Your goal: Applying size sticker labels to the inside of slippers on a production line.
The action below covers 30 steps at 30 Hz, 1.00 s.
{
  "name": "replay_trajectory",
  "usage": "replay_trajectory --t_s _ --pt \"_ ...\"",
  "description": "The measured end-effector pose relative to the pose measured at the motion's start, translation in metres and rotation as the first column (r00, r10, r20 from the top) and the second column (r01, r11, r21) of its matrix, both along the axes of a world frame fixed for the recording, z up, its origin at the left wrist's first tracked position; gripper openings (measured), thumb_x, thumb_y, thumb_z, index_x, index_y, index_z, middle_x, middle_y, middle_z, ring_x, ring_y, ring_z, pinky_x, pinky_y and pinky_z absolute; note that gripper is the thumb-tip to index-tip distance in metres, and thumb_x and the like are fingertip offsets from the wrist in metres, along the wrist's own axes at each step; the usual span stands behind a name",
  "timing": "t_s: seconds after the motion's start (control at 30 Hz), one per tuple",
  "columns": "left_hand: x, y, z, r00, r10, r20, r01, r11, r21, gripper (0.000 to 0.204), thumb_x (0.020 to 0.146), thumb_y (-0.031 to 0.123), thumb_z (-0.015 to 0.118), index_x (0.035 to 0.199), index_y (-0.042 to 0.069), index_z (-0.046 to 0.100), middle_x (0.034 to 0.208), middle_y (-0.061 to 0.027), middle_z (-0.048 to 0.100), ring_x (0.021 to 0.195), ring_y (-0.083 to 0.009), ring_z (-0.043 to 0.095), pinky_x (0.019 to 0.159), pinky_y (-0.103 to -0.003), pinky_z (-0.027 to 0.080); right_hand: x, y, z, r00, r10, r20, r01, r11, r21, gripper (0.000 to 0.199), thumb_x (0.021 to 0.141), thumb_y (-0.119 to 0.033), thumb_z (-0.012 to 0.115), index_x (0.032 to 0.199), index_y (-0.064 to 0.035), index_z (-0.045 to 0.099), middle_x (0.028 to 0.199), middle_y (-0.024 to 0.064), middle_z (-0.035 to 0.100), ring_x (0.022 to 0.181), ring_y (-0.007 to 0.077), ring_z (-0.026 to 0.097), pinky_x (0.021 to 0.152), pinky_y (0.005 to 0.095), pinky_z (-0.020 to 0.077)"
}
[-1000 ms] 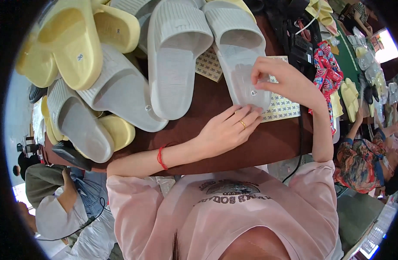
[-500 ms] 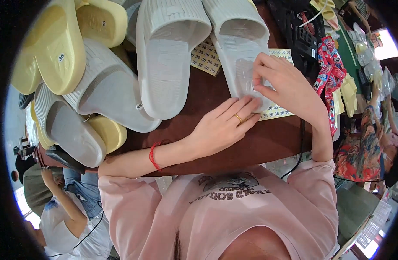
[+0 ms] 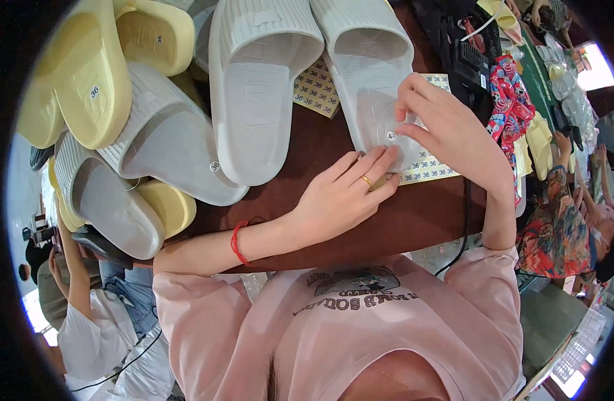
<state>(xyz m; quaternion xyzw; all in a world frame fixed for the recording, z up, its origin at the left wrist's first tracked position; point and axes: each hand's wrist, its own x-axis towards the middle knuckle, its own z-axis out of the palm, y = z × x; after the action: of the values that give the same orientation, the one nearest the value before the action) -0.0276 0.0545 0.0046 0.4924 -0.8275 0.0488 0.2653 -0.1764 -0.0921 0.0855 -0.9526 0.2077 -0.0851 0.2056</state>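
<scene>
Since the earlier frame, the right hand (image 3: pixel 447 123) has slid down the white slipper (image 3: pixel 374 73), its fingertips now pressing a small round sticker (image 3: pixel 391 136) onto the heel of the sole. Left hand (image 3: pixel 343 194) is lying flat and open on the brown table (image 3: pixel 333 140), its fingertips touching the slipper's near edge and a sticker sheet (image 3: pixel 430 167). Ribbed and pale, the slipper is lying sole up, right of a matching second white slipper (image 3: pixel 257 87). Further left, two grey slippers (image 3: pixel 166 144) and at least three yellow ones (image 3: pixel 79 80) are piling up. A second sticker sheet (image 3: pixel 313 90) is showing between the white pair.
</scene>
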Motion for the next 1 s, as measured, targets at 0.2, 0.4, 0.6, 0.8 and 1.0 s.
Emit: replay_trajectory --t_s 0.2,0.4,0.6,0.8,1.0 --pt "0.002 0.003 0.001 0.997 0.038 0.061 -0.035 0.998 -0.044 0.037 0.068 0.013 0.068 0.104 0.016 0.06 0.128 -0.0073 0.053 0.116 -0.0205 0.053 0.092 -0.034 0.041 0.006 0.001 -0.01 0.997 0.071 -0.016 -0.073 0.981 -0.181 0.018 0.076 -0.013 0.067 0.082 -0.0048 0.052 0.09 0.0073 0.049 0.088 0.0252 0.052 0.08 0.0357 0.0402" --pt "0.002 0.005 0.002 0.984 0.091 0.154 -0.08 0.994 -0.076 0.032 0.069 0.017 0.067 0.1 0.016 0.06 0.127 -0.0063 0.053 0.114 -0.0195 0.053 0.089 -0.033 0.041 0.009 0.005 -0.016 0.994 0.103 0.034 -0.095 0.977 -0.191 0.015 0.079 -0.011 0.065 0.083 -0.0045 0.052 0.087 0.0064 0.047 0.085 0.024 0.051 0.078 0.0349 0.0387" --pt "0.0 0.005 0.0 0.971 0.133 0.197 -0.11 0.986 -0.121 0.027 0.071 0.02 0.066 0.098 0.017 0.06 0.127 -0.0059 0.054 0.111 -0.0195 0.055 0.087 -0.032 0.041 0.009 0.005 -0.015 0.988 0.144 -0.051 -0.151 0.967 -0.206 0.014 0.081 -0.011 0.062 0.084 -0.0044 0.051 0.087 0.0056 0.045 0.086 0.0219 0.051 0.078 0.0344 0.0363" --pt "0.001 0.005 0.0 0.971 0.136 0.198 -0.112 0.986 -0.125 0.026 0.072 0.021 0.065 0.098 0.018 0.06 0.126 -0.0059 0.055 0.109 -0.019 0.056 0.086 -0.031 0.041 0.009 0.006 -0.014 0.982 0.17 -0.084 -0.185 0.957 -0.225 0.011 0.085 -0.013 0.058 0.085 -0.0033 0.053 0.088 0.0071 0.046 0.089 0.0215 0.051 0.076 0.0339 0.0343" --pt "0.0 0.005 0.0 0.971 0.138 0.196 -0.113 0.985 -0.134 0.025 0.072 0.02 0.064 0.097 0.018 0.06 0.124 -0.0058 0.056 0.108 -0.0193 0.056 0.085 -0.031 0.041 0.008 0.005 -0.013 0.977 0.199 -0.078 -0.211 0.956 -0.205 0.011 0.086 -0.013 0.057 0.087 -0.0032 0.054 0.089 0.0066 0.046 0.088 0.0215 0.051 0.076 0.0338 0.0335"
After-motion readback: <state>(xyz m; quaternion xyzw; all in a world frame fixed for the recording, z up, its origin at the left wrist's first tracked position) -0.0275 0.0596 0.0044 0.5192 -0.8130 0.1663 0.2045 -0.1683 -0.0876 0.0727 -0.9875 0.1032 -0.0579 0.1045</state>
